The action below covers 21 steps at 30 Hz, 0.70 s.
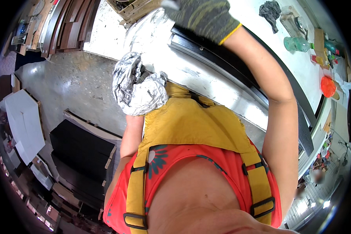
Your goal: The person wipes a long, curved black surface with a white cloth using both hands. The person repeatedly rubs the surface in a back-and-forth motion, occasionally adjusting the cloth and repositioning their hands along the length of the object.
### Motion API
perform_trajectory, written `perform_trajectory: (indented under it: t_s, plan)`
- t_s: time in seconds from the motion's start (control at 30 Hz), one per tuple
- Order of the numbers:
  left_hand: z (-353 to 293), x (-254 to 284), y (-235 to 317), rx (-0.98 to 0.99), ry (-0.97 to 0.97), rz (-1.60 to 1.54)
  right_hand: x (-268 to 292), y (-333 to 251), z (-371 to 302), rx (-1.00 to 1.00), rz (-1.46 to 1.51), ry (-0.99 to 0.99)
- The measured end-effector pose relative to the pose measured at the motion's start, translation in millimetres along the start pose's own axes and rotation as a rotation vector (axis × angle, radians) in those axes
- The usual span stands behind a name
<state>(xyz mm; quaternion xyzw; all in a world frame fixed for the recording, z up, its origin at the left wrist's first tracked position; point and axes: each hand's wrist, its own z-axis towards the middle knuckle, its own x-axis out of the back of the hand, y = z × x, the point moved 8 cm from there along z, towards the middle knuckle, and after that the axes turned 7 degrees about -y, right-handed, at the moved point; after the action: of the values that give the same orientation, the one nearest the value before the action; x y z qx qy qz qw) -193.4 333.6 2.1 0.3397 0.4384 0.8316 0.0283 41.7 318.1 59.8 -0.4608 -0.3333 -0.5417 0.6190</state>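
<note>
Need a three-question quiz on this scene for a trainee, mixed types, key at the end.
1. True or false: the right hand is bare.
2. Pick one: the long board by the right forearm is A) white, B) black, C) red.
3. Fill in: the big pale crumpled cloth covers the end of the ____ forearm.

Key: 1. False; 2. B; 3. left
</note>
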Motion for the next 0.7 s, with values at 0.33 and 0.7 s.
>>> perform_trajectory:
  t_s: [0.33, 0.7]
  plan:
    - [35.3, -3.0, -14.1, -0.296, -0.15, 0.149, 59.6, 108.0, -72.6, -0.667, 0.575, 0.06]
    - [164.0, -139.4, 30.4, -0.273, -0.689, -0.207, 42.1, 159.6, -225.7, -0.517, 0.425, 0.383]
